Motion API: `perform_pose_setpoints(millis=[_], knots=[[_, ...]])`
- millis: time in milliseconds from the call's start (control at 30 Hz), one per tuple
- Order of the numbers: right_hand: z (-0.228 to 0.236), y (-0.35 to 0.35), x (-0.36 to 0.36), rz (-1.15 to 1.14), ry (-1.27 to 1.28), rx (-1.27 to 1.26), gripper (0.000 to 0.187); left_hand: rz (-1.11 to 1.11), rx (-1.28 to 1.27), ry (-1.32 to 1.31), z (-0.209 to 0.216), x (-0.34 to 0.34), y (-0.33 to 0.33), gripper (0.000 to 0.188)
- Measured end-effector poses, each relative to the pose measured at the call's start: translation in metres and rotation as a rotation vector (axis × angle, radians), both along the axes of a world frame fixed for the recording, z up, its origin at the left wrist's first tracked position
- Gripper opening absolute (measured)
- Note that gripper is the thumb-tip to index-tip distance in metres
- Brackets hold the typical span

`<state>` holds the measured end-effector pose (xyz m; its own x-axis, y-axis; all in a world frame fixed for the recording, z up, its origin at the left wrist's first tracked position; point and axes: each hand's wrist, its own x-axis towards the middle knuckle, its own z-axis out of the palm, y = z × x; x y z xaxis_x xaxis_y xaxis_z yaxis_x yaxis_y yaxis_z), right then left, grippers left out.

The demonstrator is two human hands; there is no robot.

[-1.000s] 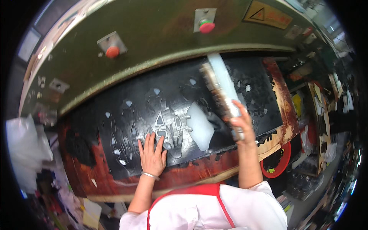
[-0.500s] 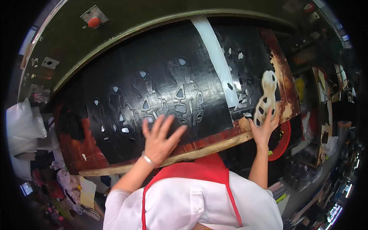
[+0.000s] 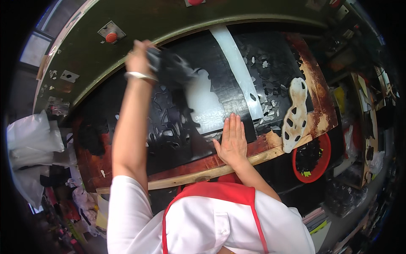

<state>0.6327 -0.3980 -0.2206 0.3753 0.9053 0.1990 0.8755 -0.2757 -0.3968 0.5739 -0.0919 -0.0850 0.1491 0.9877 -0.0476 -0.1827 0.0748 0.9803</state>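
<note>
My left hand (image 3: 139, 57), smeared by motion, grips a black cut sheet (image 3: 171, 63) at the far left of the board and lifts it in a curl. Where it is raised, a shiny pale sole-shaped area (image 3: 206, 106) shows beneath. My right hand (image 3: 234, 142) lies flat, fingers straight, on the near edge of the black sheeting just right of that area. To the right of it rests a cream sole-shaped cutting die (image 3: 294, 114) with several dark openings, touched by neither hand.
Small black and white offcuts (image 3: 266, 93) lie scattered beyond a white strip (image 3: 237, 63). A red bowl (image 3: 325, 163) of black scraps stands below the board's right edge. A green machine beam with a red button (image 3: 111, 37) spans the far side.
My left hand has moved up and away, pulling the black sheet up and baring the pale area. My right hand has left the cutting die and moved left onto the sheeting.
</note>
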Motion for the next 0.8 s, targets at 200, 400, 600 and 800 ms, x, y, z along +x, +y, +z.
perform_pose_setpoints(millis=[200,400,600,800], knots=[[0.0,0.002,0.003,-0.013,-0.009,0.037,0.068,-0.065,0.265,0.259,0.06,-0.049,0.11,0.031],[0.028,-0.007,0.006,-0.033,0.223,0.232,0.05,-0.676,0.139,0.23,0.019,-0.044,-0.033,0.029],[0.045,0.021,-0.035,-0.25,0.356,0.327,0.029,-0.899,-0.549,-0.122,-0.099,-0.065,-0.146,0.025],[-0.007,0.042,-0.04,-0.327,0.206,0.481,0.024,-0.669,-0.671,-0.012,-0.097,-0.05,-0.144,0.024]])
